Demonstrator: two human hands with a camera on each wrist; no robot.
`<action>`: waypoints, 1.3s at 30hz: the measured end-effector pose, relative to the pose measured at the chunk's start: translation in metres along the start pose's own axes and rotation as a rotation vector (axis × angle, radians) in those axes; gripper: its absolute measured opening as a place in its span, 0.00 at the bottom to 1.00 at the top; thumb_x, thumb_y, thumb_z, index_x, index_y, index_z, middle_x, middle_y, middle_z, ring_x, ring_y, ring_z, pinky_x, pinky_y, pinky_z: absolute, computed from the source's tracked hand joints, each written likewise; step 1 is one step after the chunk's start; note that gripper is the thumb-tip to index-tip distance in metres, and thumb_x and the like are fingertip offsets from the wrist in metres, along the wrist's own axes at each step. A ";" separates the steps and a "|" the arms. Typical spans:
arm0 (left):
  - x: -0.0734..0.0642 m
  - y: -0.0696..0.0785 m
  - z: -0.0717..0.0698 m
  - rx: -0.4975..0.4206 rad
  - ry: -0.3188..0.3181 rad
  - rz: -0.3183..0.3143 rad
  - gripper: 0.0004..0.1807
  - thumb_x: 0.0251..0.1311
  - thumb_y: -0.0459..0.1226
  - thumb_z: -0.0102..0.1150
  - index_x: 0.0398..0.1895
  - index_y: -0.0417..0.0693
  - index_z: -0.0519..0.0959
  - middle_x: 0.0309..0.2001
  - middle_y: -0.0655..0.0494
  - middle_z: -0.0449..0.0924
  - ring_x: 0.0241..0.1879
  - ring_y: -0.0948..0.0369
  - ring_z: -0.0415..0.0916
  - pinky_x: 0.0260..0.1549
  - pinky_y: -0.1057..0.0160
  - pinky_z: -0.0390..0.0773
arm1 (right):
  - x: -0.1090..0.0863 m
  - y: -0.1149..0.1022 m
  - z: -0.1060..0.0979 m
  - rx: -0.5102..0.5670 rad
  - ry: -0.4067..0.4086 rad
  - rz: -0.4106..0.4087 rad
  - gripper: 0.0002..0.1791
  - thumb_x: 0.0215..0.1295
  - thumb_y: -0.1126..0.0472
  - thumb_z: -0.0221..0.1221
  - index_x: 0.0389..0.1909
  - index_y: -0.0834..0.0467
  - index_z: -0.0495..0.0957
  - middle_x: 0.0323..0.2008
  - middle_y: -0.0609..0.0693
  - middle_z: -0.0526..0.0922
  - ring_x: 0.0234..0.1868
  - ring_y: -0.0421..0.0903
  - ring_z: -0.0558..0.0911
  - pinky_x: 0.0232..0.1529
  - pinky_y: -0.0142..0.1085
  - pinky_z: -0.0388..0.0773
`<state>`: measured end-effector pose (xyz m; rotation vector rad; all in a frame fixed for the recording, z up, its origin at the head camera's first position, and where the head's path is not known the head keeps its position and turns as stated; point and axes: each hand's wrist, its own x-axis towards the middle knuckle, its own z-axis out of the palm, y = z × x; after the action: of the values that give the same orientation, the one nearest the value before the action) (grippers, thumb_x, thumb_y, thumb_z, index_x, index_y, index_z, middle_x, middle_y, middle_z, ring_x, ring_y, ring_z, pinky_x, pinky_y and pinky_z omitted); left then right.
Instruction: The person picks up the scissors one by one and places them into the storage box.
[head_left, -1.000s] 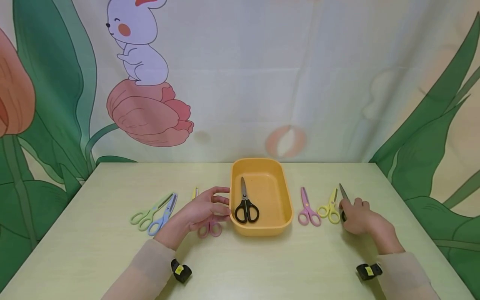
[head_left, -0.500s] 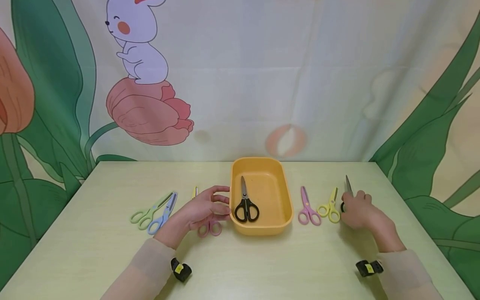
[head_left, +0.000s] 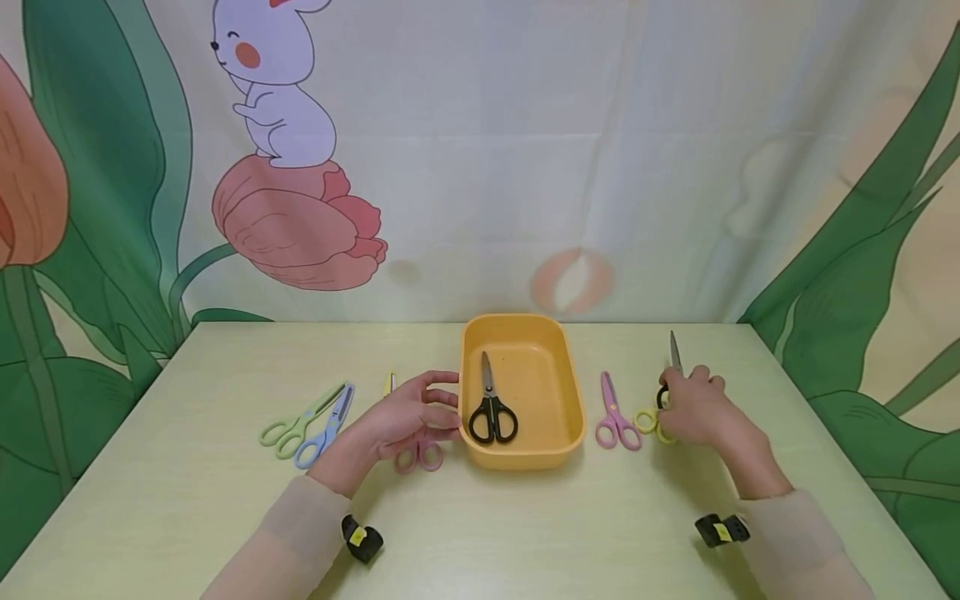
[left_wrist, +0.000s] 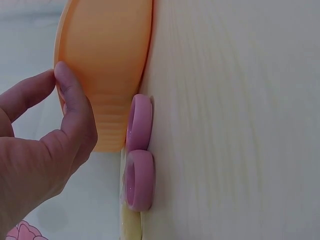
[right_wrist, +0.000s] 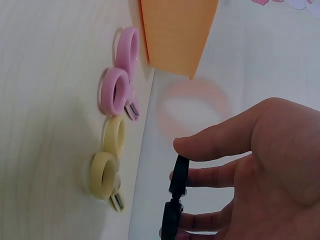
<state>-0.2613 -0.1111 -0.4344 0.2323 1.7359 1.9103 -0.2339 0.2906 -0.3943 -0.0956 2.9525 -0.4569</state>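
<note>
In the head view my right hand holds black-handled scissors above the table's right side, blades pointing away from me. The right wrist view shows their black handle pinched between thumb and fingers. My left hand touches the left side of a yellow box with fairly straight fingertips. Another pair of black-handled scissors lies inside that box, on its left. Yellow scissors lie partly hidden under my right hand. Pink scissors lie beneath my left hand, their blades hidden in the head view.
Right of the box lie pink scissors. Further left are green scissors and blue scissors, close together. A yellow piece shows behind my left hand. A printed curtain hangs along the table's back edge.
My right hand has lifted the black-handled scissors off the table and moved left with them, over the yellow scissors. The left hand and the box have stayed put.
</note>
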 end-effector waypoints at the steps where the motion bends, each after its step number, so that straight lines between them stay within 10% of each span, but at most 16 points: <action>1: 0.000 0.000 0.000 -0.002 0.002 -0.004 0.40 0.63 0.19 0.57 0.77 0.36 0.54 0.59 0.32 0.67 0.39 0.54 0.81 0.42 0.61 0.84 | 0.000 -0.002 0.000 0.002 0.005 0.000 0.29 0.61 0.64 0.59 0.61 0.73 0.67 0.48 0.75 0.65 0.47 0.70 0.66 0.42 0.60 0.74; 39: 0.002 -0.002 0.000 -0.008 0.012 -0.005 0.40 0.64 0.19 0.57 0.77 0.36 0.54 0.58 0.34 0.68 0.38 0.55 0.81 0.41 0.62 0.84 | 0.004 -0.074 0.003 -0.051 0.078 -0.167 0.23 0.56 0.61 0.53 0.54 0.61 0.69 0.45 0.64 0.64 0.47 0.64 0.63 0.33 0.47 0.70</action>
<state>-0.2624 -0.1098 -0.4367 0.2139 1.7346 1.9179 -0.2342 0.2193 -0.3747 -0.3398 3.0469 -0.4157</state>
